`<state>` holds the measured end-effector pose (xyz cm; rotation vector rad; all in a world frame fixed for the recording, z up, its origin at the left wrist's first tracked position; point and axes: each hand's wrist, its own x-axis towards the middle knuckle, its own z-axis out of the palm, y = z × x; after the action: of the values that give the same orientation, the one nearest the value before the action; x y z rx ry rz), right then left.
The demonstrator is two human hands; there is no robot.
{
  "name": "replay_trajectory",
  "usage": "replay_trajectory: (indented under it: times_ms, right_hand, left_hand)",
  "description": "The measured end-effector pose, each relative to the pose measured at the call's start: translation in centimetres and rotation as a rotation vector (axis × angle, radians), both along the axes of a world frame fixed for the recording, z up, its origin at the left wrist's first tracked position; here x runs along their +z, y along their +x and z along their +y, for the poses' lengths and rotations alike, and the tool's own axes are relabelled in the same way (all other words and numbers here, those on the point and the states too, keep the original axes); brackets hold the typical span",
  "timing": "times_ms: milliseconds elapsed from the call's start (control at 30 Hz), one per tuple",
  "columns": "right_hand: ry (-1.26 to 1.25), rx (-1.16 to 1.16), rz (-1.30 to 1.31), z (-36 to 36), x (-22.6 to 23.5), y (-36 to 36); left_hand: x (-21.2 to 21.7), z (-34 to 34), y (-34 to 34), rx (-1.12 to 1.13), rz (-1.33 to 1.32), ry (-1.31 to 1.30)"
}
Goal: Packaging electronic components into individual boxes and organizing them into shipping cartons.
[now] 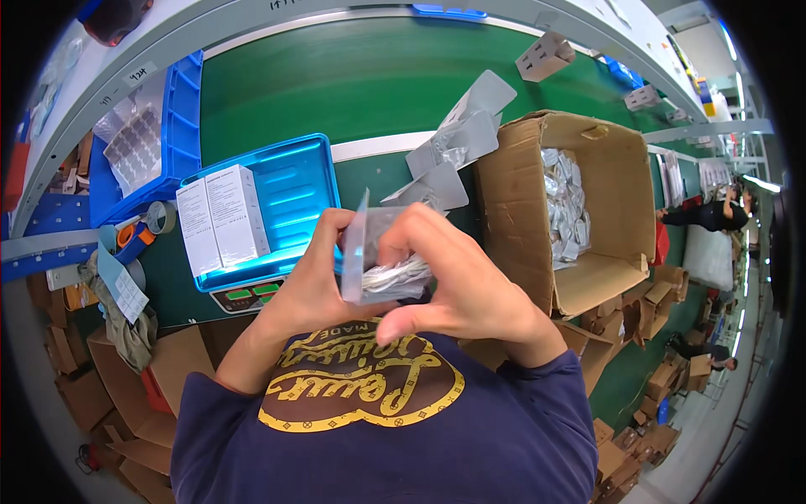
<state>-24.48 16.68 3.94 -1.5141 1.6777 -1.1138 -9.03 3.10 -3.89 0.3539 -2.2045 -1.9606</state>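
In front of my chest I hold a small open carton (353, 262) with pale, thin walls. My left hand (306, 273) grips it from the left, thumb and fingers around its side. Curled over its opening, the fingers of my right hand (462, 273) touch a white bundle (401, 275) partly inside; my right thumb points left below. What the bundle is made of is hard to make out. Just beyond my hands lie several unfolded grey-white cartons (457, 139). To the left, two closed white boxes (220, 217) lie side by side in a shiny blue tray (298, 181).
The tray rests on a scale (243, 296) with green displays. At right stands an open cardboard box (516, 210) with several silvery packets (564, 197). A blue bin (180, 126), tape roll (160, 217) and tape dispenser (133, 239) are at left. A shelf edge crosses above the green bench (336, 80).
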Motion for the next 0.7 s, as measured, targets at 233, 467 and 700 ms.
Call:
replay_trajectory:
  times_ms: [233, 467, 700]
  right_hand:
    - [-0.464, -0.494, -0.498, 3.4, -1.0, -0.6]
    - [0.158, 0.152, 0.079, 2.2, 0.1, -0.6]
    - [-0.005, 0.143, -0.029, 1.8, -1.6, -0.9]
  left_hand:
    - [0.3, -0.2, 1.6, 0.117, -0.054, 0.158]
    - [0.2, -0.5, 1.0, 0.093, -0.092, 0.186]
    - [-1.3, -0.8, 2.7, 0.145, -0.033, 0.069]
